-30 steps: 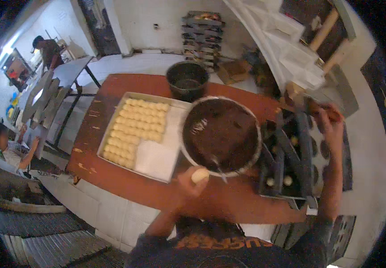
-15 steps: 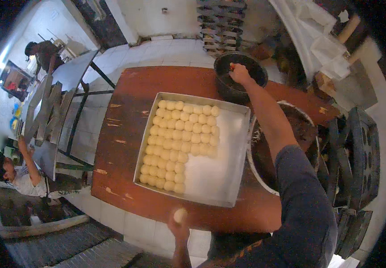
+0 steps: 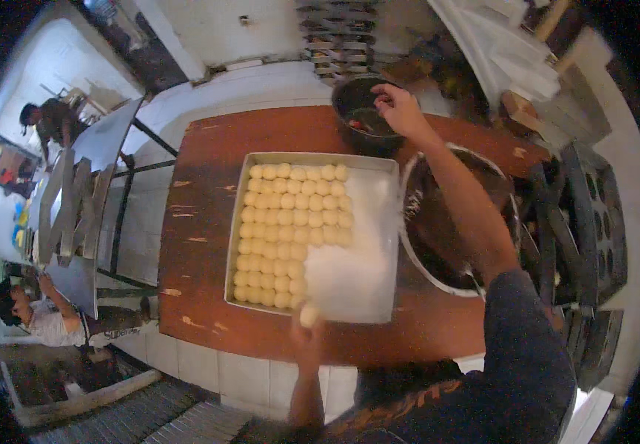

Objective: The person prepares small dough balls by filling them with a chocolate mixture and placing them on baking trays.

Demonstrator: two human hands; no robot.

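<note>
My left hand [image 3: 303,337], slightly blurred, is closed around a pale dough ball [image 3: 309,315] at the near edge of a square metal tray [image 3: 375,244]. Rows of yellowish dough balls [image 3: 285,217] fill the tray's left and upper part, and its lower right is bare. My right hand [image 3: 401,109] hangs over a dark round pot [image 3: 357,142] at the table's far side. Its fingers are loosely bent and apart, with nothing seen in them. Inside the pot, apart from the hand, is a small red object [image 3: 357,125], too small to name.
A large round basin [image 3: 409,231] with dark brown contents stands right of the tray, under my right forearm. Everything rests on a brown wooden table [image 3: 201,244]. Dark moulded pans [image 3: 594,222] stand at the right. Two people are by a long table [image 3: 109,137] at the left.
My right hand has let go of the red object and risen from inside the pot. My left hand has brought the dough ball up to the tray's near edge. The view has shifted slightly.
</note>
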